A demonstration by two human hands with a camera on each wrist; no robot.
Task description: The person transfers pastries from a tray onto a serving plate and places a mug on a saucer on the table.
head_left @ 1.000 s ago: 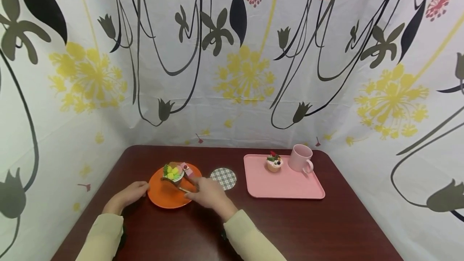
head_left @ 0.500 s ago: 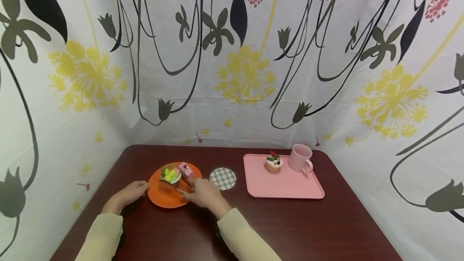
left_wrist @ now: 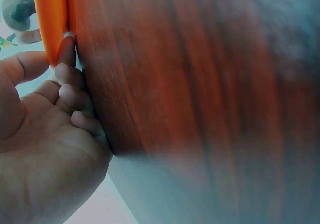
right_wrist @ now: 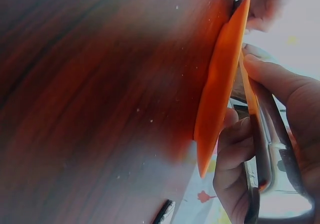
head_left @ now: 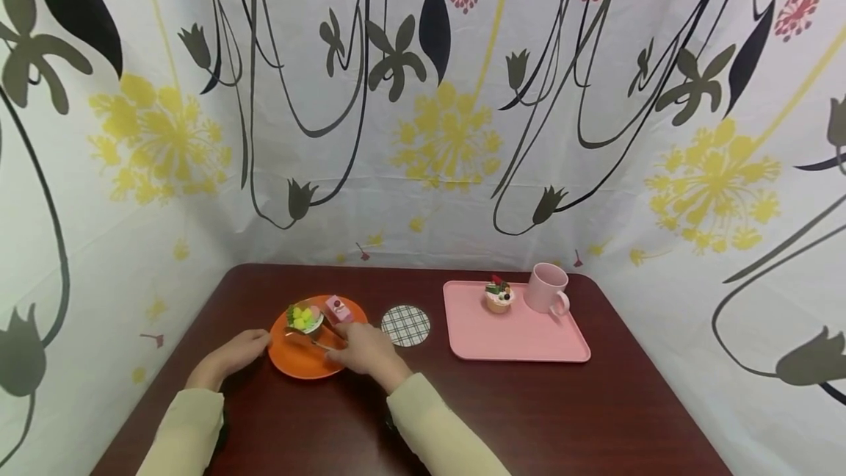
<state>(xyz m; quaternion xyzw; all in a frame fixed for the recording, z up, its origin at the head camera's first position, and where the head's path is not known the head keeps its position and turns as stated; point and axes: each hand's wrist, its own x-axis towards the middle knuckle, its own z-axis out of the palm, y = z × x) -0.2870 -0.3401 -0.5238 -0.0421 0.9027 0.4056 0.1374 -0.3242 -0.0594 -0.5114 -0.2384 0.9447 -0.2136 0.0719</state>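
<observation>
On the orange plate (head_left: 300, 366), a small cup-shaped dessert with yellow and green topping (head_left: 304, 319) sits at the left, between the arms of metal tongs (right_wrist: 265, 144). My right hand (head_left: 366, 350) grips these tongs, thumb on one arm and fingers on the other. A pink cake piece (head_left: 338, 308) lies right of the dessert, close to the tongs. My left hand (head_left: 239, 352) pinches the plate's left rim; the left wrist view shows the thumb (left_wrist: 30, 66) on one side of the rim and fingertips on the other.
A round checked coaster (head_left: 406, 326) lies right of the plate. Farther right, a pink tray (head_left: 515, 344) holds a fruit-topped cupcake (head_left: 499, 298) and a pink mug (head_left: 547, 289). Patterned curtain (head_left: 423, 204) hangs around the dark wooden table (head_left: 529, 417).
The right hand and tongs have shifted left and slightly toward me. The yellow-topped dessert has moved left on the plate, away from the pink cake. The left hand has stayed put.
</observation>
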